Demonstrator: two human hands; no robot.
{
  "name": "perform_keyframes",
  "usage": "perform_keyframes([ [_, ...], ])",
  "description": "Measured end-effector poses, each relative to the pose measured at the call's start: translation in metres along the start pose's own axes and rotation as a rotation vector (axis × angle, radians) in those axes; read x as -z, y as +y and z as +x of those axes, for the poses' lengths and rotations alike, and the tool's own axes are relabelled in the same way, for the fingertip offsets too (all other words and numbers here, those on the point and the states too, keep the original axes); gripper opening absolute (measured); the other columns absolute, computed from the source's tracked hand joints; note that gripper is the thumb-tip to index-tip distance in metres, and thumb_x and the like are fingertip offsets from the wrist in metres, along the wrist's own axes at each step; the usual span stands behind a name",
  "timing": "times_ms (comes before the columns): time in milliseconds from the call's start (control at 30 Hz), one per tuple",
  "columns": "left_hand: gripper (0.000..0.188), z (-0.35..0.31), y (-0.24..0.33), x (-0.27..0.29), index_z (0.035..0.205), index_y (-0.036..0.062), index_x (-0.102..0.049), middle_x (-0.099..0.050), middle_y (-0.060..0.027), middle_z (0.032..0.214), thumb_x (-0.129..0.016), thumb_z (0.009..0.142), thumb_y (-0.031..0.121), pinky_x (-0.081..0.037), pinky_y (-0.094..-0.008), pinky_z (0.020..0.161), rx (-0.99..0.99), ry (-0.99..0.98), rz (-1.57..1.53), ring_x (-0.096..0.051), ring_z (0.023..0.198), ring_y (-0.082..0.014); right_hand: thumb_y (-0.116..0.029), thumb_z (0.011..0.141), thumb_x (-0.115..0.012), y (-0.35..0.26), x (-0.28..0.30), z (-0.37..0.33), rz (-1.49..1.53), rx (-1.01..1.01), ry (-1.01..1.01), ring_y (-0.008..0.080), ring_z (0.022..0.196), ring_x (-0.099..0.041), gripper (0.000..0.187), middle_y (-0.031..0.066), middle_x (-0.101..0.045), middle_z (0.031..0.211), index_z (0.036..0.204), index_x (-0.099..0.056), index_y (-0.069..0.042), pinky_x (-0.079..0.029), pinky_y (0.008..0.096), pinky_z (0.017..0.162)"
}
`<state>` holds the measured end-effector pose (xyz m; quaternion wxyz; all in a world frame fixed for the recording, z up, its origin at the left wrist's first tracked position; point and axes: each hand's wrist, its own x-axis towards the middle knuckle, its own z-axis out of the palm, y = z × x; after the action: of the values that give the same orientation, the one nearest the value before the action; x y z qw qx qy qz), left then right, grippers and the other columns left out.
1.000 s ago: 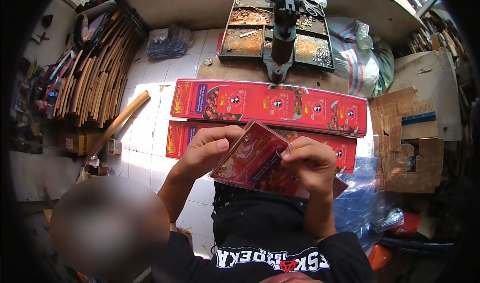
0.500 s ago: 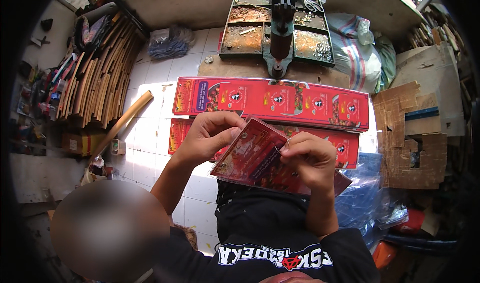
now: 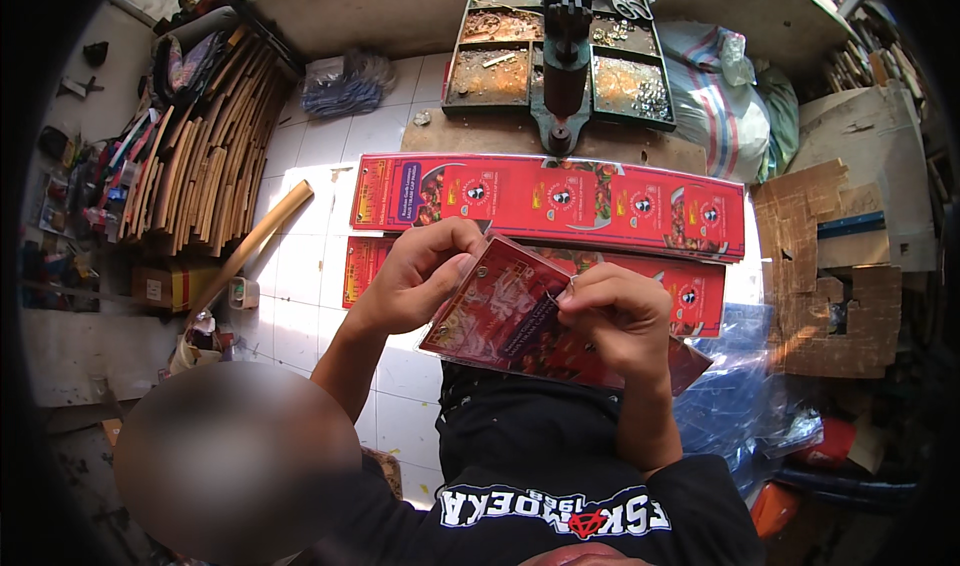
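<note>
A long red printed sheet in a clear plastic cover (image 3: 515,316) is held up at a slant in front of my body. My left hand (image 3: 425,276) pinches its upper left corner between thumb and bent fingers, near a small round eyelet. At its upper edge my right hand (image 3: 622,318) is closed, with thumb and fingertips pressed together around a thin, light-coloured bit too small to make out. Beyond my hands lie two stacks of similar red sheets, the far stack (image 3: 560,198) and the near stack (image 3: 690,296), which my hands and the held sheet partly cover.
A dark metal hand press (image 3: 565,96) stands beyond the stacks, over a compartment tray (image 3: 490,76) of small metal parts. Clear plastic sheets (image 3: 730,386) and cut cardboard (image 3: 830,266) lie to the right. On the left are stacked brown boards (image 3: 200,146) and a bamboo pole (image 3: 265,231).
The held sheet has tilted a little, and the glare on its cover differs. Both hands keep their hold in almost the same place. The whole view has shifted slightly.
</note>
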<state>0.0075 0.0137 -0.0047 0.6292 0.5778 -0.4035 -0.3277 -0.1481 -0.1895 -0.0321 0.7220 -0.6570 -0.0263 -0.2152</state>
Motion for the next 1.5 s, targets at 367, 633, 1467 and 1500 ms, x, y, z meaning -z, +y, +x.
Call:
perform_keyframes([
  [367,0.012,-0.058,-0.007,0.035,0.096,0.0031,-0.049,-0.048,-0.0045,0.074,-0.042,0.100,0.012,-0.051,-0.0335,0.073,-0.323,0.768,-0.116,-0.058,0.070,-0.0201,0.014,0.072,-0.071,0.002,0.010,0.003,-0.040,0.026,0.054,0.0144,0.076,-0.067,0.021,0.0086,-0.070,0.085,0.087,-0.073,-0.001,-0.053,0.0243,0.064],
  [633,0.019,-0.166,-0.071,0.091,0.106,-0.0055,-0.066,-0.068,-0.0096,0.087,-0.060,0.094,0.007,-0.057,-0.0281,0.066,0.374,1.526,0.816,-0.067,0.073,-0.0148,0.014,0.072,-0.071,0.005,0.003,0.005,-0.053,-0.021,0.040,0.0153,0.077,-0.068,0.021,0.0084,-0.070,0.085,0.086,-0.073,-0.002,-0.053,0.0253,0.065],
  [1467,0.044,0.000,-0.032,-0.106,0.132,-0.0090,-0.049,-0.065,-0.0188,0.116,-0.063,0.092,-0.002,-0.053,-0.0296,0.087,-0.284,0.647,-0.179,-0.064,0.105,-0.0175,0.014,0.077,-0.071,-0.030,0.013,-0.001,-0.215,0.240,0.374,0.0152,0.082,-0.063,0.022,0.0123,-0.065,0.090,0.096,-0.068,0.003,-0.052,0.0241,0.069],
  [1500,0.045,0.002,-0.032,-0.107,0.133,-0.0088,-0.048,-0.065,-0.0192,0.117,-0.063,0.092,-0.001,-0.053,-0.0300,0.088,-0.296,0.642,-0.176,-0.063,0.105,-0.0179,0.014,0.077,-0.071,-0.032,0.008,0.000,-0.189,0.233,0.336,0.0149,0.080,-0.063,0.022,0.0124,-0.065,0.090,0.096,-0.068,0.003,-0.052,0.0236,0.067],
])
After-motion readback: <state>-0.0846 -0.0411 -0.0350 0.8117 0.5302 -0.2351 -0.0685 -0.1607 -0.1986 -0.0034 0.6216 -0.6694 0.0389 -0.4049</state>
